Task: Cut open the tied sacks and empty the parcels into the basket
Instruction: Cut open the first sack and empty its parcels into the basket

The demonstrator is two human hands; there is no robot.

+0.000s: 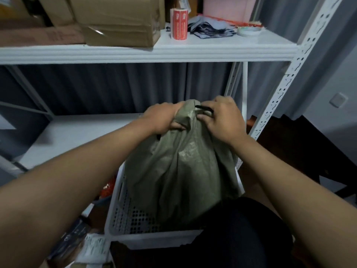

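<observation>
A person's two bare arms reach forward from the bottom corners of the frame to a grey-green woven sack (179,171) in the centre. The sack stands upright inside a white perforated plastic basket (123,217) in the lower middle of the frame, its bulk filling most of the basket. The left hand (164,118) grips the gathered neck of the sack, fingers curled tightly round the bunched fabric. The right hand (222,118) is just beside it at the very top of the neck, fingers bent and pinching there, where a small dark object (202,108), too blurred to identify, shows between them. Behind the sack is a white metal shelving rack (278,97). Its upper shelf, across the top of the frame, carries cardboard boxes (119,22) at upper left and a red-and-white roll of labels (178,24) at upper centre.
</observation>
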